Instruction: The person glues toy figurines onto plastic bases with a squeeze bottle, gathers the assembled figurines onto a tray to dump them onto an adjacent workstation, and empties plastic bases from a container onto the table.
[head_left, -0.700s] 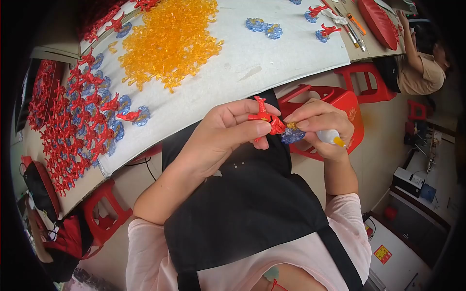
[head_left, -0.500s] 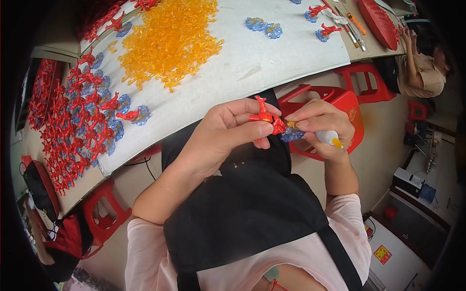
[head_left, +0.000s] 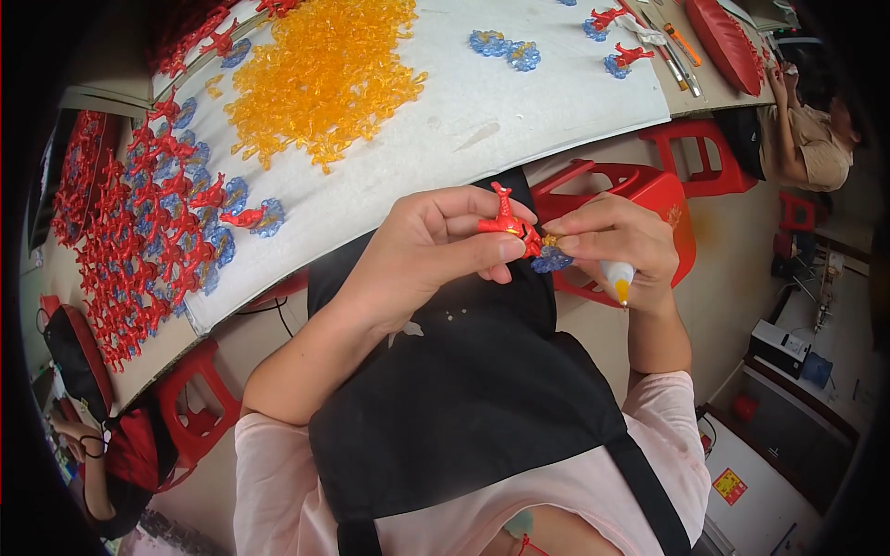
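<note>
And here, a small red figurine [head_left: 503,223] is pinched between the thumb and fingers of the left hand [head_left: 436,243], while a blue translucent base [head_left: 553,260] with a small amber piece [head_left: 551,241] is held by the fingertips of the right hand [head_left: 640,243], right up beside the figurine. A white bottle [head_left: 616,275] is tucked into that same right hand, its yellow nozzle pointed downward. That double duty is where trouble could be bred: should the bottle be squeezed by accident, a drip could be let fall onto the black apron [head_left: 454,398] below. The base, gripped only by its edge, could be twisted out of line or dropped, and the figurine's thin limbs could be bent if pinched too hard. No tabletop is beneath the pieces, so anything lost could be sent into the lap or to the floor. Now the blind spots: the meeting point of figurine and base is masked by fingertips, so contact cannot be told, and most of the bottle is covered by the palm. Farther out, individual pieces are hard to separate in the amber heap [head_left: 320,79] and the crowded red-and-blue figures [head_left: 171,218]; at the far left, a co-worker's arm [head_left: 96,482] is cut off by the dark rim.
</note>
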### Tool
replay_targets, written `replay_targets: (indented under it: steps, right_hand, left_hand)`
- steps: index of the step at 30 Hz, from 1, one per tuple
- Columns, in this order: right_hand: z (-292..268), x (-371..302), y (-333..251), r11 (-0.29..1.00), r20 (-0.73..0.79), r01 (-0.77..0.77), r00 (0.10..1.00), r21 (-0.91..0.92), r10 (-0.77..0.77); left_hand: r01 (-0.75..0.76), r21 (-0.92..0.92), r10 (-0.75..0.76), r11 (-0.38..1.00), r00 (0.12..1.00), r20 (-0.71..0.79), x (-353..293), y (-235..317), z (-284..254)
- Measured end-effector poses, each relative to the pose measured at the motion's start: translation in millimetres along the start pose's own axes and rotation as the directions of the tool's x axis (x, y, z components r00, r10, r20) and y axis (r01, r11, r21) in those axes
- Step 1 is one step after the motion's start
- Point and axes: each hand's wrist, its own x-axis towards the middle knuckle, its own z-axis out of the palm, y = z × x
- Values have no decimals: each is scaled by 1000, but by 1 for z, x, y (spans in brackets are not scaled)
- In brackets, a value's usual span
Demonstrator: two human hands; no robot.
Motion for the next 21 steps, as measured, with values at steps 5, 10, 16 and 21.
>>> replay_targets:
  steps: [5,10,16,21]
  right_hand:
    - [-5,5,0,999,65,44,997,-2,-44]
    - [-7,7,-2,1000,101,-12,995,10,11]
    - [-5,8,0,993,83,-88,993,85,81]
    - [-5,7,-3,999,86,-48,995,14,46]
  left_hand:
    - [77,-10,-76,997,996,42,3,2,-2]
    - [72,1,-72,997,997,36,5,2,-2]
    - [-57,74,55,996,998,29,3,-1,0]
    - [74,83,-77,994,996,39,5,7,-2]
